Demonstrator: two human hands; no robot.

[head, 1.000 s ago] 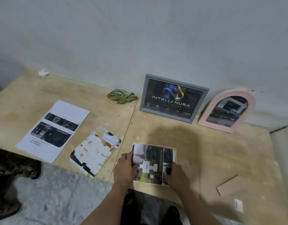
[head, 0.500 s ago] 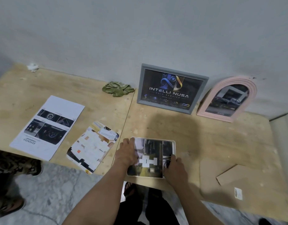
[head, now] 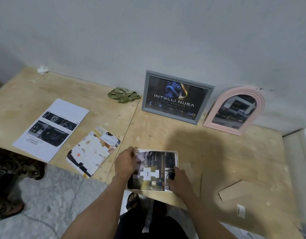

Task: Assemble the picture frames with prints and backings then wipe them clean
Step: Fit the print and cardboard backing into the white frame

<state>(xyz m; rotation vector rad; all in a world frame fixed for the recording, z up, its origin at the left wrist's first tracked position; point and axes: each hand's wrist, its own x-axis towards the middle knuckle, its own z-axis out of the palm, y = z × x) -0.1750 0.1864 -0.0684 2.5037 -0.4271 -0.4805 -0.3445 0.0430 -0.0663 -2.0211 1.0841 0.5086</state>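
Observation:
A small white frame with a dark print (head: 154, 168) lies flat at the near edge of the plywood table (head: 217, 152). My left hand (head: 125, 163) grips its left side, fingers curled over the top left corner. My right hand (head: 179, 181) presses on its lower right part. A grey frame (head: 176, 96) with an "INTELLI NUSA" print leans on the wall. Beside it to the right leans a pink arched frame (head: 235, 109). A crumpled green cloth (head: 123, 95) lies at the wall left of the grey frame.
Two loose prints lie on the left: a white sheet (head: 50, 128) and a colourful cut-out sheet (head: 92, 150). A brown backing board (head: 238, 188) lies at the right, with a small white label (head: 241, 210) near it. Another person's legs (head: 11, 175) stand at the left.
My hands and the small frame stay in much the same place. My left fingers have shifted up onto the frame's top left corner. The view has tilted slightly.

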